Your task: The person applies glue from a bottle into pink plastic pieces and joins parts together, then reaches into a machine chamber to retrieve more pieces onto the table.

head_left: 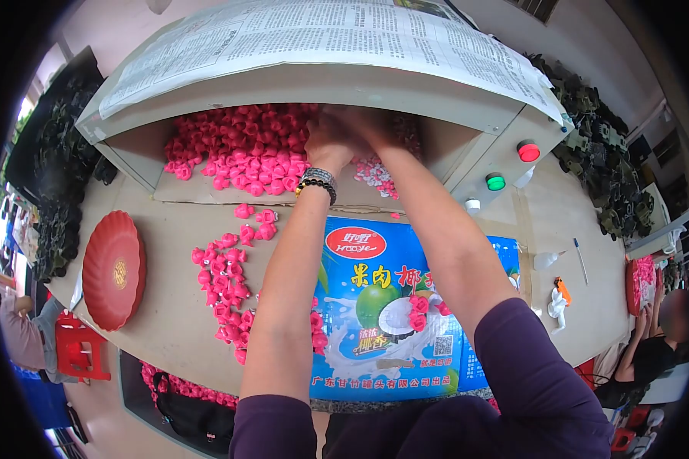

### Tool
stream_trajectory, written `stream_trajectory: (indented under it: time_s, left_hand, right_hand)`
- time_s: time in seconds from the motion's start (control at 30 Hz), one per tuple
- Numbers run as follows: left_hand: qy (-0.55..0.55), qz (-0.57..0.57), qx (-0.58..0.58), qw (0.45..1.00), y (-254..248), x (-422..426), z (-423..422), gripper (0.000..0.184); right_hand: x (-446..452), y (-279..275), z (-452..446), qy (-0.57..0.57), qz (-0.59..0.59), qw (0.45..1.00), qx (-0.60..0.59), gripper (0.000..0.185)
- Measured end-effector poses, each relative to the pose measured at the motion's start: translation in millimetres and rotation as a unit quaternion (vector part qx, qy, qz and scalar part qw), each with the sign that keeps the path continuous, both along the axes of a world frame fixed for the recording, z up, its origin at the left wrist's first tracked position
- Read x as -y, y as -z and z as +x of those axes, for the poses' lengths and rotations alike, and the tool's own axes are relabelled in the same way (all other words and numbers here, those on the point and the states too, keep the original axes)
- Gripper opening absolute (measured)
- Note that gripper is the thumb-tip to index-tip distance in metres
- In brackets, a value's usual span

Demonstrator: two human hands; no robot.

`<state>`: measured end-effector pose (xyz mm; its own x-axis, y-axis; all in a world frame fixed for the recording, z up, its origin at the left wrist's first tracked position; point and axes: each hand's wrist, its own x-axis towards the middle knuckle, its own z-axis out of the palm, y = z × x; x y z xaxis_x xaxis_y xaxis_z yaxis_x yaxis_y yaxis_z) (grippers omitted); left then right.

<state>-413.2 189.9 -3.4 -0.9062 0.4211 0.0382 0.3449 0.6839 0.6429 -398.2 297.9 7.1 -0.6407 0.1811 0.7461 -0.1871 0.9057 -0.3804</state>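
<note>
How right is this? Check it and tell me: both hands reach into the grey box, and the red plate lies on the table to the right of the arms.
The plate's side is wrong. In the head view, the red plate lies on the table to the left of the arms; the left hand and right hand do reach into the grey box.

Workshop, with bench machine (505, 153) and bulk parts (245, 145)

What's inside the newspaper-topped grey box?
Grey box: pink pieces heaped on the left, smaller pink and pale bits on the right. Left hand and right hand reach in between; whatever's behind them is hidden.
</note>
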Motion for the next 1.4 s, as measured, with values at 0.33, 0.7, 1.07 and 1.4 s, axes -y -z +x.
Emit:
stream_trajectory:
  time_s: [0.33, 0.7, 1.07, 1.4]
  left_hand:
    - [0.055, 0.166, -0.004, 0.984, 7.0, 5.8, -1.6, 0.088]
    - [0.093, 0.423, 0.122, 0.893, -4.1, 9.9, 18.7, 0.061]
    - [0.139, 0.438, 0.117, 0.88, -35.2, 95.9, 191.4, 0.049]
    - [0.202, 0.283, -0.103, 0.932, -10.7, 98.2, 304.0, 0.037]
  right_hand:
    - [-2.0, 15.6, -0.9, 0.04, -0.09, 0.995, -0.029, 0.044]
    - [42.0, -59.4, 60.7, 0.128, -0.154, 0.98, -0.023, 0.055]
    - [108.2, -53.5, 215.8, 0.041, -0.33, 0.942, 0.042, 0.034]
    - [118.2, -12.4, 344.6, 0.13, -0.317, 0.939, 0.02, 0.029]
